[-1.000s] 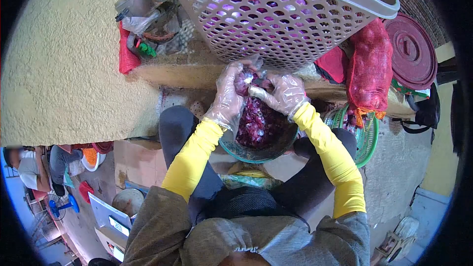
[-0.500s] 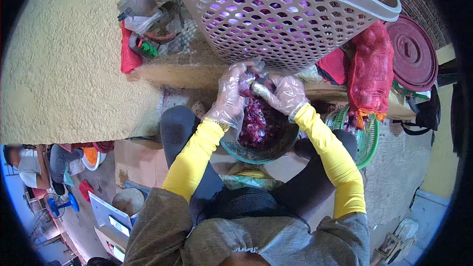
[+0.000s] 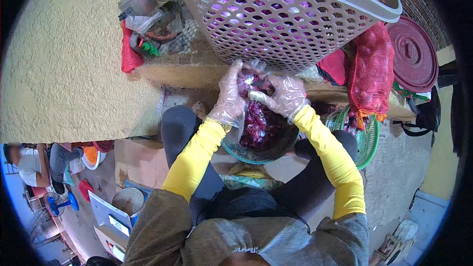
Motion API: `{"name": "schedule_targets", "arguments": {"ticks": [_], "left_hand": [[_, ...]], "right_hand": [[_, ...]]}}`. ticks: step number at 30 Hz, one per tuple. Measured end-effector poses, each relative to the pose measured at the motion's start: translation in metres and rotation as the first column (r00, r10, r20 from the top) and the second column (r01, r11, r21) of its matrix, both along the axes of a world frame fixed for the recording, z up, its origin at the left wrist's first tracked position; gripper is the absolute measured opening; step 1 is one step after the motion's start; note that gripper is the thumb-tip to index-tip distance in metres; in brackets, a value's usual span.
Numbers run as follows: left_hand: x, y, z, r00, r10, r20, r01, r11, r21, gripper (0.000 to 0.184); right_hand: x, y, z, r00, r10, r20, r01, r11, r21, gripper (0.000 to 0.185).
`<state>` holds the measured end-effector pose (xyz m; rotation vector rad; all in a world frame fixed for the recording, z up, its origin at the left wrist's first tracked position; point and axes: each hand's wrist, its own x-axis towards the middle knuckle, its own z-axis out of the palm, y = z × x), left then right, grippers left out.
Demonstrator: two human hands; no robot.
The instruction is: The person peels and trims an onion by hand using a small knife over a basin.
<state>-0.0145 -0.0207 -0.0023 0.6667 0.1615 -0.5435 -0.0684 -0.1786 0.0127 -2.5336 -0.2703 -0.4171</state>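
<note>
My left hand (image 3: 230, 97), in a clear plastic glove, is wrapped round a red onion (image 3: 246, 82). From the right, my right hand (image 3: 286, 95), gloved too, is closed with its thumb near the onion. Something dark shows between its fingers, perhaps a blade, too small to make out. Both hands are over a dark green basin (image 3: 256, 158) that holds purple onion skins (image 3: 255, 127). Just beyond the hands stands a large beige perforated basket (image 3: 276, 24) with purple onions showing through its holes.
A red mesh sack (image 3: 370, 69) of onions and a maroon lid (image 3: 413, 54) lie at the right. Below the sack is a green basket (image 3: 367, 143). A person (image 3: 30, 165) sits at the far left near a blue fan (image 3: 61, 203). My knees flank the basin.
The onion has turned slightly in my left hand, and my right thumb has shifted against it. Both hands stay over the basin.
</note>
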Motion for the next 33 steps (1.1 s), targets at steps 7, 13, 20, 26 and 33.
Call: {"name": "schedule_targets", "arguments": {"ticks": [7,13,20,26,33], "left_hand": [[0.0,0.0,-0.002,1.0,0.009,0.029,-0.008,1.0,-0.015,0.027],[0.002,0.002,-0.009,0.997,-0.031,0.076,0.033,0.999,-0.026,0.027],[0.003,0.002,-0.011,0.992,-0.037,0.119,0.035,0.999,0.015,0.027],[0.002,0.002,-0.009,0.985,-0.046,0.164,0.04,0.999,0.037,0.026],[0.002,0.001,-0.015,0.989,-0.021,0.148,0.008,0.997,0.082,0.027]], "right_hand": [[0.0,-0.001,0.002,0.998,-0.016,-0.052,0.015,1.0,-0.026,0.052],[-0.001,-0.002,0.002,0.995,-0.01,-0.099,0.005,0.999,-0.051,0.059],[0.0,-0.003,0.005,0.996,0.014,-0.091,-0.019,0.999,-0.05,0.057],[0.001,-0.003,-0.003,0.988,-0.013,-0.154,0.004,0.998,-0.059,0.056],[0.002,-0.002,-0.002,0.941,0.039,-0.337,-0.053,0.998,-0.033,0.054]]}}
